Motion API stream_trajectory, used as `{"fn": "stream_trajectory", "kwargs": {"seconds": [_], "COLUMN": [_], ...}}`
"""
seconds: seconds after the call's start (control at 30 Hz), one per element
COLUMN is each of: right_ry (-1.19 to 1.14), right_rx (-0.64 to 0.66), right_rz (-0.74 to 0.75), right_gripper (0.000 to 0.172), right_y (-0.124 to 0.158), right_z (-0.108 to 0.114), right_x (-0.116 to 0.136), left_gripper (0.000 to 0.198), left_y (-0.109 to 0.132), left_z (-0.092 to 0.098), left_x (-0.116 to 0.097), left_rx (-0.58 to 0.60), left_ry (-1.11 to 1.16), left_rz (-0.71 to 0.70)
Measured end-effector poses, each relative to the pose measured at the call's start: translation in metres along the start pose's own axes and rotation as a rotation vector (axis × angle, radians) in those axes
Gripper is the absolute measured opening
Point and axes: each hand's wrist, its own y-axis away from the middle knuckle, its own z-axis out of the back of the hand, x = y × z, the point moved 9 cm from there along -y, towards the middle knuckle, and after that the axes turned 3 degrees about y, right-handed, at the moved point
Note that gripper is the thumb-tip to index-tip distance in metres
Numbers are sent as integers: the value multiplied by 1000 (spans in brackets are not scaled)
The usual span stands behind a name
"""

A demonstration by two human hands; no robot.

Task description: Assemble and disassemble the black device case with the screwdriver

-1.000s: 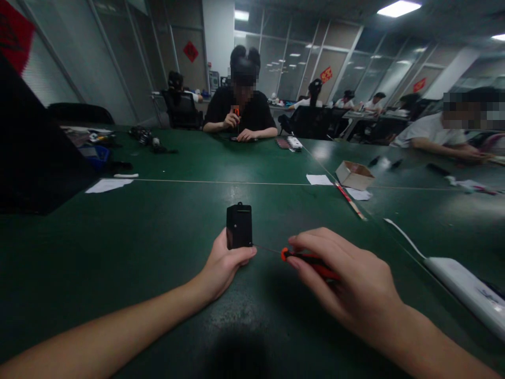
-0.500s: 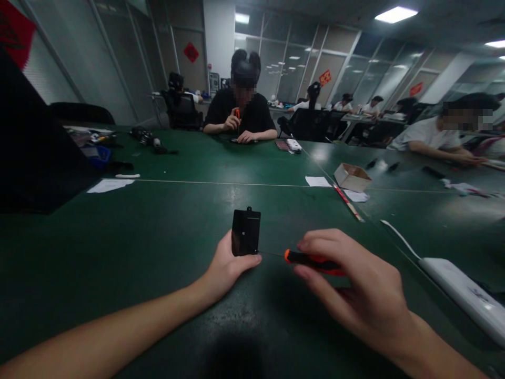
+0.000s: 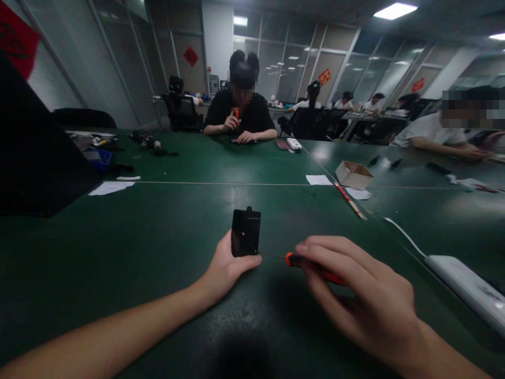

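My left hand [image 3: 226, 263] grips a flat black rectangular case [image 3: 246, 231] by its lower edge, thumb across the bottom corner. The case stands upright above the table and has a small tab with a hole on top; a tiny bright spot shows near its middle. In my right hand [image 3: 363, 284] is a screwdriver [image 3: 294, 259] with an orange and black handle, fingers closed around it. Its thin shaft points left and reaches the lower right corner of the case, where a small screw seems to sit.
The green table [image 3: 177, 226] spreads around my hands. A white power strip [image 3: 467, 287] lies at right, an open cardboard box [image 3: 354, 175] and paper [image 3: 319, 180] beyond. Across the table a person [image 3: 240, 113] holds another screwdriver. A dark object [image 3: 35, 152] fills the left edge.
My right hand's fingers and thumb have shifted on the screwdriver handle, and the hand sits slightly lower and further right. The left hand and case have hardly moved.
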Motion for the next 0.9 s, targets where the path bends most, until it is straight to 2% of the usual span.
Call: {"fn": "stream_trajectory", "kwargs": {"seconds": [0.1,0.3,0.43,0.6,0.77,0.9], "right_ry": [-50,17,-11,-24,-45,-27], "right_rx": [11,101,118,72,29,41], "right_rz": [-46,-33,-35,-35,-47,-90], "right_gripper": [35,22,28,36,46,43], "right_y": [-2,3,5,4,2,0], "right_z": [-1,-9,-9,-6,-6,-6], "right_x": [-3,-7,-8,-4,-2,-6], "left_gripper": [38,32,33,35,35,36], "left_y": [0,-1,0,2,1,1], "left_z": [2,5,5,3,4,4], "left_x": [1,9,8,4,1,1], "left_rx": [-22,-55,-60,-34,-57,-63], "left_ry": [20,83,93,31,62,61], "left_rz": [4,68,58,33,34,42]}}
